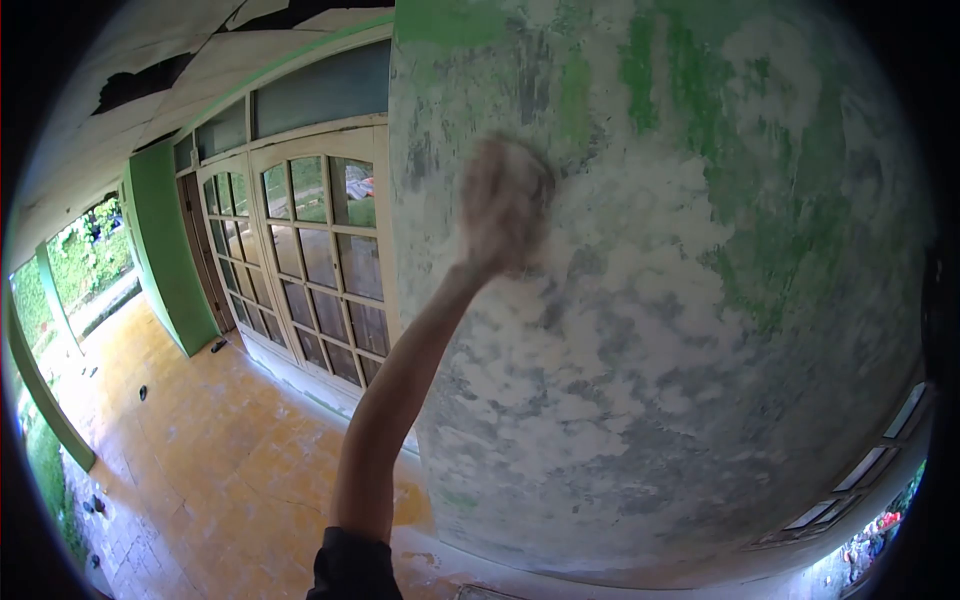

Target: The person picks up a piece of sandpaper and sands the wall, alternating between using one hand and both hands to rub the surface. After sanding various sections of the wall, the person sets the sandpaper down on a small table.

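My left hand (pixel 500 205) is raised against the upper part of a patchy wall (pixel 620 380). Motion smears its fingers, and the palm side faces the wall. A pale, dark-edged shape (pixel 540 175) shows beside the fingers, as if pressed flat between hand and wall; its kind cannot be made out. Around the hand the wall's surface is mottled white and grey, with worn green paint (pixel 690 80) above and to the right. The bare forearm (pixel 425 350) rises from a dark sleeve (pixel 353 567) at the bottom edge. My right hand is outside the picture.
White-framed glass doors (pixel 320 235) stand left of the wall, beside a green pillar (pixel 165 250). The worn yellow floor (pixel 240 450) carries a dark shoe (pixel 143 393) and other small dark items. Louvred window slats (pixel 860 468) sit at lower right. Ceiling panels (pixel 140 55) are broken.
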A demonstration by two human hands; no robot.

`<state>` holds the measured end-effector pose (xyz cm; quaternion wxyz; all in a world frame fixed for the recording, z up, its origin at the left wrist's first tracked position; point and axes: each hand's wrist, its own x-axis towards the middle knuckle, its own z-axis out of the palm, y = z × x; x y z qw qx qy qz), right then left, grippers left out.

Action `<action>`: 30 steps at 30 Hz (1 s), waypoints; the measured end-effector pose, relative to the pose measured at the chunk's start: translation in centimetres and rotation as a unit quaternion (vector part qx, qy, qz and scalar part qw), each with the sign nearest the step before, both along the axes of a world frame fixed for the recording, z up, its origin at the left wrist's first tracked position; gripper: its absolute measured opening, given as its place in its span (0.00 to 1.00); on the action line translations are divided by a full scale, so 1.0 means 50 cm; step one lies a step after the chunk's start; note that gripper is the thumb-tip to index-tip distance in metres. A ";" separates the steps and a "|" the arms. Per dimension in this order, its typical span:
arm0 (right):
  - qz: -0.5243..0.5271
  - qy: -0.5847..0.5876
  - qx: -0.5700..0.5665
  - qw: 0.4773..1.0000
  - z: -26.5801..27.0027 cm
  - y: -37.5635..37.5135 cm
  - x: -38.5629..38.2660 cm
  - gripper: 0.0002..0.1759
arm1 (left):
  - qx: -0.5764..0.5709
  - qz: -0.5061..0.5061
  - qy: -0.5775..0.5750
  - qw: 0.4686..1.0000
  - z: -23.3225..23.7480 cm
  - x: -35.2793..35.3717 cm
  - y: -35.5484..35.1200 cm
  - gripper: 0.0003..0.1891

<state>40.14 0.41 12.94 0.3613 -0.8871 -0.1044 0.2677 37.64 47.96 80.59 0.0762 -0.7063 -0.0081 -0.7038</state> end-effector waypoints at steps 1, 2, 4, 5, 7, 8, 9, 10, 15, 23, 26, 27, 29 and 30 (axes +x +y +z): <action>0.000 0.001 -0.001 1.000 0.000 0.000 -0.002 0.13 | 0.005 -0.001 -0.002 1.000 -0.001 -0.006 -0.004 0.31; -0.002 0.003 -0.003 1.000 0.001 0.000 -0.002 0.13 | 0.143 0.008 0.105 0.984 -0.002 -0.013 -0.007 0.31; -0.006 0.006 -0.008 1.000 0.002 -0.005 -0.004 0.13 | 0.237 0.040 0.224 0.944 0.019 -0.028 -0.004 0.30; -0.008 0.006 -0.010 1.000 0.003 -0.008 -0.006 0.13 | 0.114 0.052 0.155 0.980 0.028 -0.027 0.018 0.30; -0.012 0.009 -0.012 1.000 0.006 -0.008 -0.009 0.13 | -0.140 0.049 -0.025 0.989 0.050 -0.026 0.050 0.29; -0.013 0.010 -0.013 1.000 0.007 -0.008 -0.008 0.13 | -0.265 0.033 -0.132 0.955 0.062 -0.024 0.053 0.28; -0.016 0.011 -0.014 1.000 0.006 -0.011 -0.008 0.13 | -0.263 0.030 -0.134 0.955 0.067 -0.016 0.048 0.28; -0.017 0.012 -0.015 1.000 0.006 -0.013 -0.006 0.13 | -0.247 0.055 -0.166 0.953 0.069 -0.006 0.041 0.28; -0.025 0.010 -0.016 1.000 0.001 -0.016 0.001 0.13 | 0.198 -0.003 0.208 0.958 0.056 -0.050 -0.031 0.26; -0.038 0.005 -0.007 0.999 0.015 -0.037 -0.004 0.13 | -0.355 0.058 -0.252 0.898 0.104 0.023 0.038 0.26; -0.040 0.001 -0.009 0.999 0.017 -0.046 -0.005 0.14 | -0.022 0.054 0.049 0.997 0.085 -0.023 -0.067 0.26; -0.040 0.002 -0.009 0.999 0.016 -0.047 -0.006 0.14 | -0.019 0.056 0.049 0.997 0.092 -0.024 -0.060 0.26; -0.045 0.001 -0.012 0.999 0.015 -0.055 -0.007 0.14 | 0.220 0.171 0.202 0.939 0.119 -0.022 -0.038 0.27; -0.047 0.004 -0.014 0.999 0.018 -0.059 -0.007 0.14 | 0.217 0.170 0.200 0.940 0.132 -0.017 -0.005 0.27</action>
